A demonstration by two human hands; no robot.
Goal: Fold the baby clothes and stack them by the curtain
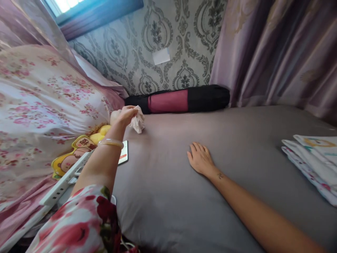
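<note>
My left hand (128, 114) reaches over the far left of the bed and pinches a crumpled whitish tissue or small cloth (137, 121), which hangs from the fingers just above the sheet. My right hand (199, 159) lies palm down with its fingers spread on the grey bed sheet (163, 189). Below my left wrist, a phone (124, 153) with a lit screen lies on the left edge of the bed, partly hidden by my forearm.
A black and dark red bag (177, 100) lies along the wall. Folded cloths (313, 160) are stacked at the right. A white power strip (63, 181), a yellow plush toy (71, 158) and a floral cover (52, 91) line the left side. Purple curtains (263, 52) hang at right.
</note>
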